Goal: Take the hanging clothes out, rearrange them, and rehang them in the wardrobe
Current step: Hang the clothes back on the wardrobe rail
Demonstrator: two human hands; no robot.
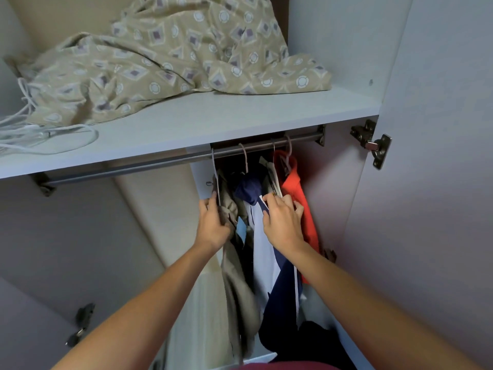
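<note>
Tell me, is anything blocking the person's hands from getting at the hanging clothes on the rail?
Nothing visible does. The left hand already grips the khaki garment, and the right hand rests on the navy and white garment, with the orange garment beside it. All hang from the rail under the shelf.

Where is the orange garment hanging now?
In the head view, the orange garment hangs rightmost on the rail, right of the right hand and beside the wardrobe's right wall.

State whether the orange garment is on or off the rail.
On: the orange garment hangs by its hanger hook from the rail.
</note>
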